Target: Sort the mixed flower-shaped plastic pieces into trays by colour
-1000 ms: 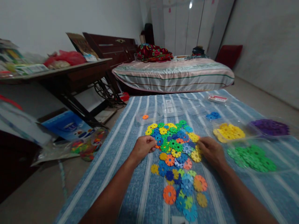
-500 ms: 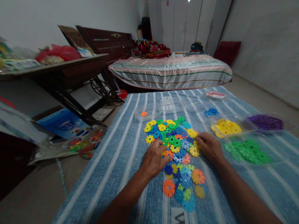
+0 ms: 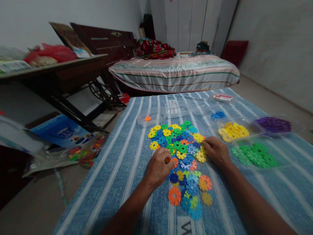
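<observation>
A loose pile of colourful notched plastic discs (image 3: 179,146) in yellow, green, blue and orange lies on the striped cloth. At the pile's left side is my left hand (image 3: 157,168), its thumb and fingers pinched around the edge of an orange notched disc (image 3: 174,163). My right hand (image 3: 216,150) is at the right side of the pile with its fingers drawn together. Its fingertips touch the pile near a yellow notched disc (image 3: 201,156); whatever they grip is hidden.
Clear plastic tubs hold yellow discs (image 3: 233,131), green discs (image 3: 255,155), purple discs (image 3: 274,124) and blue discs (image 3: 218,115), sorted by colour. One orange disc (image 3: 147,118) sits in another tub. A bed (image 3: 176,76) stands beyond the table, and a sewing table (image 3: 73,67) at left.
My left thumb and fingers have closed together on the orange disc. The right hand stays at the pile's right edge. The whole view has shifted slightly.
</observation>
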`<state>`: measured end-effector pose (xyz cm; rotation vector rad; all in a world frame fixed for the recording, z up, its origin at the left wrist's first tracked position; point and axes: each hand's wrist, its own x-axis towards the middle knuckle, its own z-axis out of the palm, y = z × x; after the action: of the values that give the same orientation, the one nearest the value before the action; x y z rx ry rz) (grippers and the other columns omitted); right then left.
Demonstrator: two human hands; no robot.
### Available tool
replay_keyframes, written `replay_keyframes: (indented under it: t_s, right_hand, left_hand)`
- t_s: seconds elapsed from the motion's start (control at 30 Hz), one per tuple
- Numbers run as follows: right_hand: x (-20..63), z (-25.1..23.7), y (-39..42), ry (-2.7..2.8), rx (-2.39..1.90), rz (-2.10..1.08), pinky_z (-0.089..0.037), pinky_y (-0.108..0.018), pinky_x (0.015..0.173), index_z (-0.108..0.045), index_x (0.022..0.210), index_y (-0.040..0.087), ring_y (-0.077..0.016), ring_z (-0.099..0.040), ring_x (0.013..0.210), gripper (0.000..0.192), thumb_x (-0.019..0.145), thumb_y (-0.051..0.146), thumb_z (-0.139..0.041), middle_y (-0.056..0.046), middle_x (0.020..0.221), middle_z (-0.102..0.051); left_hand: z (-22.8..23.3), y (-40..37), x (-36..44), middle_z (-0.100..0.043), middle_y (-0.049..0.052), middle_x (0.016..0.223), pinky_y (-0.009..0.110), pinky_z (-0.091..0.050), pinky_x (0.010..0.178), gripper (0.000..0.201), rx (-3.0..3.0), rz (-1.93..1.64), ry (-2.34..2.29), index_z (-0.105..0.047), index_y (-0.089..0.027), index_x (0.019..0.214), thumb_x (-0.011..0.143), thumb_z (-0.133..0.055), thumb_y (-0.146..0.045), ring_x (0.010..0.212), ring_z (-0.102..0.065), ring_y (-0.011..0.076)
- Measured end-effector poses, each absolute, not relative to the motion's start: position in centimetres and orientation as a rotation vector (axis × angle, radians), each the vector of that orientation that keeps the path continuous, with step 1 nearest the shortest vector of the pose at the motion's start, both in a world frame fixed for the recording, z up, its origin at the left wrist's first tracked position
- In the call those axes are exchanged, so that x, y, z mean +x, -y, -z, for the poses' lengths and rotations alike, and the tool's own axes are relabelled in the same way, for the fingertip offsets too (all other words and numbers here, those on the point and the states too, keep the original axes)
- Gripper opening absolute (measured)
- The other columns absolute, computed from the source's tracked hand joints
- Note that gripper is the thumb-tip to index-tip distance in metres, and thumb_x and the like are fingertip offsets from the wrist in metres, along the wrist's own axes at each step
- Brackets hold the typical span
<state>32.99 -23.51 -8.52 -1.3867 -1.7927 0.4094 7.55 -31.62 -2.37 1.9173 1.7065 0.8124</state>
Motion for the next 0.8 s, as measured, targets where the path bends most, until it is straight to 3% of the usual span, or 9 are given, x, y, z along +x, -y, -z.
replay_keyframes:
  t_s: [0.13, 0.33, 0.43, 0.57, 0.67, 0.8]
  right_hand:
    - [32.9, 8.4, 23.6, 1.778, -1.389, -0.413, -0.041, -0.031, 0.067, -0.066, 0.073, 0.021, -0.0205, -0.059, 0.073, 0.030, 0.083, 0.041, -0.046, -0.005, 0.076, -0.065]
    - [32.9, 8.4, 23.5, 1.762, -1.400, -0.416, -0.042, -0.030, 0.065, -0.066, 0.073, 0.021, -0.0199, -0.059, 0.072, 0.030, 0.083, 0.041, -0.046, -0.005, 0.076, -0.065]
    - [32.9, 8.4, 23.6, 1.761, -1.401, -0.426, -0.042, -0.030, 0.066, -0.066, 0.073, 0.021, -0.0200, -0.059, 0.072, 0.030, 0.082, 0.041, -0.046, -0.005, 0.077, -0.066]
    - [33.0, 8.4, 23.6, 1.772, -1.401, -0.416, -0.042, -0.031, 0.067, -0.066, 0.072, 0.020, -0.0200, -0.059, 0.073, 0.029, 0.082, 0.040, -0.046, -0.004, 0.075, -0.065]
    - [33.2, 8.4, 23.5, 1.778, -1.408, -0.403, -0.042, -0.030, 0.066, -0.067, 0.073, 0.020, -0.0198, -0.058, 0.072, 0.029, 0.083, 0.039, -0.047, -0.004, 0.075, -0.065]
    - [33.3, 8.4, 23.3, 1.774, -1.423, -0.399, -0.042, -0.030, 0.066, -0.067, 0.073, 0.020, -0.0195, -0.059, 0.072, 0.027, 0.083, 0.037, -0.048, -0.005, 0.076, -0.065]
  left_hand:
    - [1.5, 30.6, 6.9, -0.054, -0.001, 0.058, 0.024, -0.041, 0.056, 0.024, 1.473, -0.940, -1.727, -0.057, -0.017, 0.057, 0.072, -0.064, -0.034, 0.058, -0.051, 0.0112]
    - [-1.0, 26.0, 4.8, -0.047, -0.005, 0.040, 0.018, -0.023, 0.036, 0.025, 0.997, -1.010, -1.711, -0.059, -0.015, 0.062, 0.064, -0.073, -0.034, 0.034, -0.035, 0.0053]
    - [-3.0, 22.5, 3.8, -0.055, -0.003, 0.047, 0.015, -0.028, 0.037, 0.019, 0.798, -1.267, -1.595, -0.057, -0.013, 0.065, 0.063, -0.074, -0.022, 0.037, -0.043, 0.0049]
    - [-4.6, 20.2, 3.7, -0.064, 0.003, 0.060, 0.016, -0.044, 0.048, 0.014, 0.559, -1.545, -1.384, -0.056, -0.013, 0.071, 0.073, -0.066, -0.022, 0.052, -0.060, 0.0088]
    - [-3.7, 22.1, 4.5, -0.065, 0.003, 0.061, 0.017, -0.043, 0.047, 0.018, 0.751, -1.354, -1.461, -0.058, -0.013, 0.074, 0.070, -0.069, -0.026, 0.049, -0.057, 0.0090]
    - [-1.8, 27.9, 5.6, -0.060, 0.000, 0.056, 0.021, -0.038, 0.047, 0.023, 1.256, -0.761, -1.491, -0.061, -0.015, 0.065, 0.065, -0.072, -0.035, 0.047, -0.051, 0.0099]
